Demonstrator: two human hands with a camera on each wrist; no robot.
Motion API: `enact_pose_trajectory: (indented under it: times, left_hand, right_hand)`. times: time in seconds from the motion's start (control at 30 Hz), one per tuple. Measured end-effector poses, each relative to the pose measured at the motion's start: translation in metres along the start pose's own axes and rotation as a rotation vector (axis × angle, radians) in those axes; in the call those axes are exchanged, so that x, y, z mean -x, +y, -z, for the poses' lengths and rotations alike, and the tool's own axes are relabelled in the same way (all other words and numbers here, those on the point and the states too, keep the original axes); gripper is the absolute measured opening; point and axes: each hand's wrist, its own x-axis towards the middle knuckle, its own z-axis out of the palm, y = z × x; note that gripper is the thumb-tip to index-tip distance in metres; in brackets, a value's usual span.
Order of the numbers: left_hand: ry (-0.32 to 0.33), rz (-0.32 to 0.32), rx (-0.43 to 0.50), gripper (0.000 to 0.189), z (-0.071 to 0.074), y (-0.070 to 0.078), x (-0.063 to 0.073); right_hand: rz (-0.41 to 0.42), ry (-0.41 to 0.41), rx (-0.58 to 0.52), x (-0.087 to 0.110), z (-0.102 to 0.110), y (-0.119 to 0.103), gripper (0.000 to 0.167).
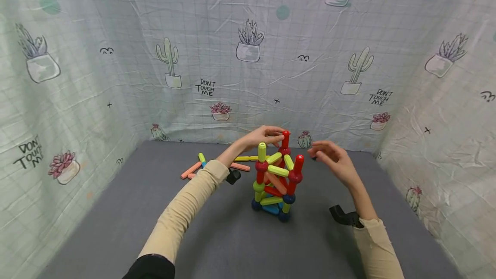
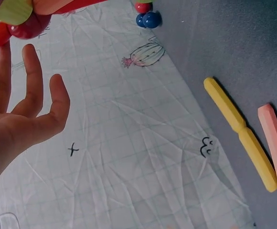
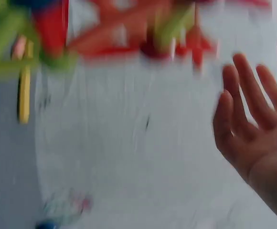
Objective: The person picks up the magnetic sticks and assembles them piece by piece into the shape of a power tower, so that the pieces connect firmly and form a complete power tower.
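Observation:
A tower of magnetic rods and balls (image 1: pixel 278 170) stands upright on the grey table. Three upright rods top it: a yellow-green rod (image 1: pixel 262 152) at left, a red rod (image 1: pixel 298 165) at front right and another red rod (image 1: pixel 285 142) at the back. My left hand (image 1: pixel 263 136) reaches behind the tower and pinches that back red rod near its top. In the left wrist view, the other fingers (image 2: pixel 34 78) spread away below a red ball (image 2: pixel 31 26). To the right of the tower, my right hand (image 1: pixel 335 162) hovers with relaxed fingers, holding nothing.
Loose yellow rods (image 1: pixel 243 158), a salmon rod (image 1: pixel 240 166) and several other pieces lie on the table behind and left of the tower. Blue balls (image 2: pixel 151 20) sit near the back edge. A cactus-printed cloth (image 1: pixel 193 55) surrounds the table (image 1: pixel 232 244).

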Motion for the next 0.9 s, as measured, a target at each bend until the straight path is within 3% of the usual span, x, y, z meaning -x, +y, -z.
enact_pose_trajectory:
  times: [0.1, 0.17, 0.23, 0.4, 0.5, 0.6, 0.73, 0.8, 0.9]
  left_hand:
    - [0.009, 0.01, 0.004, 0.041, -0.001, -0.002, -0.001]
    - [0.013, 0.016, 0.009, 0.041, -0.001, -0.003, -0.002]
    - [0.013, 0.023, 0.007, 0.042, -0.002, -0.003, -0.001]
    - [0.009, 0.023, 0.016, 0.042, -0.002, -0.007, 0.0]
    - [0.075, -0.02, 0.079, 0.04, -0.002, -0.011, 0.002]
    - [0.243, -0.055, 0.186, 0.038, -0.004, -0.016, 0.009]
    - [0.473, -0.124, 0.299, 0.038, -0.013, -0.021, 0.029]
    - [0.509, -0.19, 0.278, 0.038, -0.02, -0.023, 0.042]
    - [0.493, -0.282, 0.196, 0.034, -0.03, -0.018, 0.063]
  right_hand:
    - [-0.108, 0.216, 0.229, -0.007, 0.024, 0.034, 0.028]
    - [-0.197, 0.275, 0.422, -0.008, 0.036, 0.059, 0.027]
    - [-0.282, 0.255, 0.586, -0.007, 0.045, 0.084, 0.027]
    - [-0.467, 0.052, 0.83, 0.004, 0.06, 0.138, 0.034]
    - [-0.547, -0.065, 0.884, 0.011, 0.062, 0.16, 0.041]
    - [-0.595, -0.142, 0.88, 0.019, 0.062, 0.171, 0.046]
    - [-0.6, -0.157, 0.901, 0.027, 0.061, 0.178, 0.043]
    - [-0.585, -0.133, 0.913, 0.029, 0.061, 0.178, 0.038]
    - [-0.521, -0.053, 0.895, 0.023, 0.057, 0.168, 0.034]
